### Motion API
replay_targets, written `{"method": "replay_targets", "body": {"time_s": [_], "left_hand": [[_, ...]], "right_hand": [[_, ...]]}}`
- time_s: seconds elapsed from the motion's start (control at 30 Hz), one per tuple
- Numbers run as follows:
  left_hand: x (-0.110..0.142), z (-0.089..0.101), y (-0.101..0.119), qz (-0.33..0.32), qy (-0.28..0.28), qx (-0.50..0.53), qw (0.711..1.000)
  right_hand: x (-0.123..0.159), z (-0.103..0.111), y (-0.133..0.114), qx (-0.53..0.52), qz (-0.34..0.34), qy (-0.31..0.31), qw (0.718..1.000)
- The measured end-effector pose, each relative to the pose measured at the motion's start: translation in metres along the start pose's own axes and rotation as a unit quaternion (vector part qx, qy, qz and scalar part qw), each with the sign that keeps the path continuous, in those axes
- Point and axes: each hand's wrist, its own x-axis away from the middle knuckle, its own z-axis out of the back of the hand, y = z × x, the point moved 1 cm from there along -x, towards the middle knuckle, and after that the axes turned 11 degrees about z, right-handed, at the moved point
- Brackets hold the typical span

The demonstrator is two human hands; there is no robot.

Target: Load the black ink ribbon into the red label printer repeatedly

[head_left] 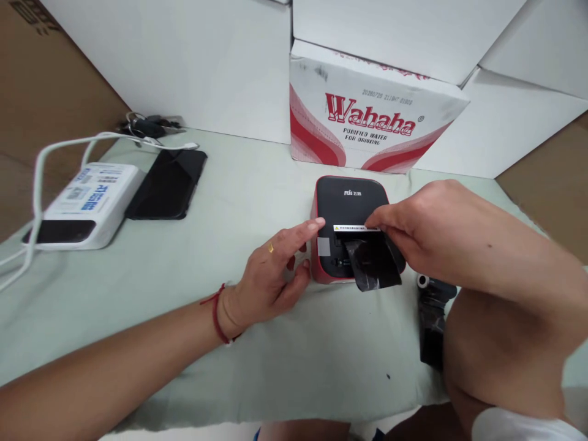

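A small printer (351, 205) with a black top and red sides stands on the cloth before me. A black film strip (374, 263) hangs out of its slot toward me. A white warning label (354, 228) runs along the slot's far edge. My left hand (275, 272) is open, index finger stretched onto the printer's left edge and thumb beside its near left corner. My right hand (422, 226) reaches across from the right. Its thumb and finger are pinched together at the label's right end; what lies between them, if anything, is hidden.
Near my right forearm lies a roll of black film (432, 318), partly covered. At left are a white power bank (87, 202) with a white cable (39, 184), a black phone (169, 184) and keys (154, 125). A Wahaha carton (367, 116) and white boxes (206, 67) stand behind.
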Motion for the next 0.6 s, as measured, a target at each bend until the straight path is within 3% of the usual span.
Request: {"method": "replay_targets", "body": {"time_s": [0.17, 0.27, 0.6], "left_hand": [[0.001, 0.0, 0.001, -0.054, 0.029, -0.017, 0.998], [0.002, 0.0, 0.0, -0.08, 0.01, 0.007, 0.997], [0.011, -0.003, -0.001, 0.017, -0.014, 0.092, 0.996]], "right_hand": [[0.001, 0.001, -0.002, 0.003, 0.006, 0.018, 1.0], [0.003, 0.002, 0.002, -0.028, 0.001, 0.046, 0.999], [0.026, -0.001, 0.02, -0.087, -0.009, 0.106, 0.99]]}}
